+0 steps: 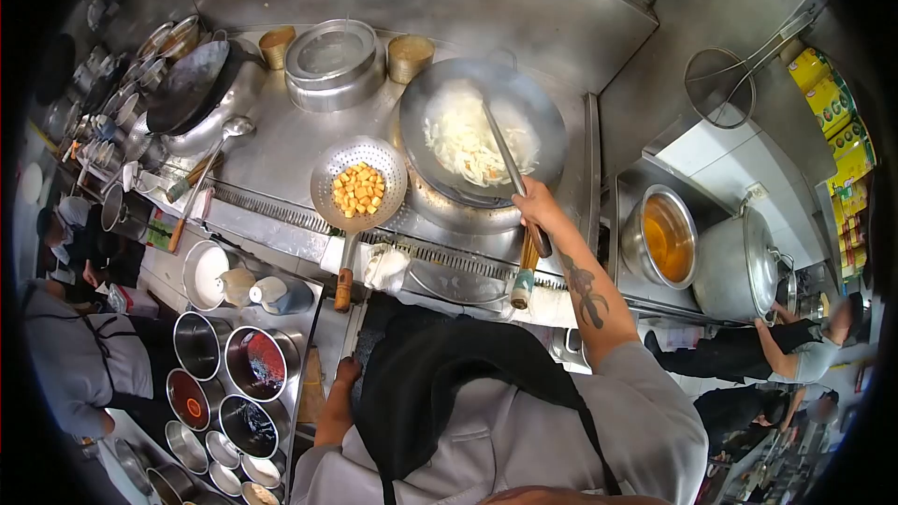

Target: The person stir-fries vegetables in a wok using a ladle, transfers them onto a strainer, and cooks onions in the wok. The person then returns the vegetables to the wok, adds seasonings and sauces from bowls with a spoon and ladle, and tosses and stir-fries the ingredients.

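Observation:
My right hand [533,206] is wrapped round the handle of a long-handled wok utensil [506,151]. Its far end reaches into pale, sliced food [463,142] in a steaming wok [418,93]; steam and food hide the head, so I cannot tell ladle from spatula. My left hand [348,371] hangs low beside my apron [402,411], its fingers too small and turned away to read. Between the two hands, a perforated strainer [325,168] with a wooden handle rests at the stove's front, holding golden fried cubes [358,191].
A brush [524,285] lies below the wok. Left are a second wok [192,84], a ladle [224,138] and sauce pots [262,362]. Right stand a bowl of orange liquid [666,236] and a lidded pot [739,266]. Other people stand on both sides.

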Available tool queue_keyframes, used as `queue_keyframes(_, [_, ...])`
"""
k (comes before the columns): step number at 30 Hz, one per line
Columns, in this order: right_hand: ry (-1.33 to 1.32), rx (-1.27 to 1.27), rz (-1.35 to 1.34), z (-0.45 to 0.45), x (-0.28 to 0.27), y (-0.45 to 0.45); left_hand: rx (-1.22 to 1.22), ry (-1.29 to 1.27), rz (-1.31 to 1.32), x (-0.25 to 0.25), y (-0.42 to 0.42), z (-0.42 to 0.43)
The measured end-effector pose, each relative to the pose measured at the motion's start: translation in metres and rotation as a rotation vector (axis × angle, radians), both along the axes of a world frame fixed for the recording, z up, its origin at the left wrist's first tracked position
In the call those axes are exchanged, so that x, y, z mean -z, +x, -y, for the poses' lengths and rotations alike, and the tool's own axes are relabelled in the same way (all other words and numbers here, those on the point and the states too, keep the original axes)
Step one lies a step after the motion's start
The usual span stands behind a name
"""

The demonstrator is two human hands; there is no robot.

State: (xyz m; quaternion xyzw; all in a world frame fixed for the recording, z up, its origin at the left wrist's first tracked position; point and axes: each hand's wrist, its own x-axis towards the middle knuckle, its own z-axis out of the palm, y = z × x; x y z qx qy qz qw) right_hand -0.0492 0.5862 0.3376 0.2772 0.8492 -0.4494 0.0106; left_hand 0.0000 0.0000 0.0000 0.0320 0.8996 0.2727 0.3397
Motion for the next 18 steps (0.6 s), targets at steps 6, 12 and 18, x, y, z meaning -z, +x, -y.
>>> queue_keyframes(6, [0.607,-0.267,-0.075,0.016,-0.032,0.067,0.276,0.036,-0.073,0.052,-0.002,0.009])
queue_keyframes(12, [0.658,-0.291,0.078,0.029,-0.120,0.142,0.236,0.089,-0.033,0.029,-0.025,-0.008])
queue_keyframes(18, [0.459,-0.200,0.090,0.042,-0.182,0.209,0.501,0.028,-0.128,0.061,-0.041,-0.007])
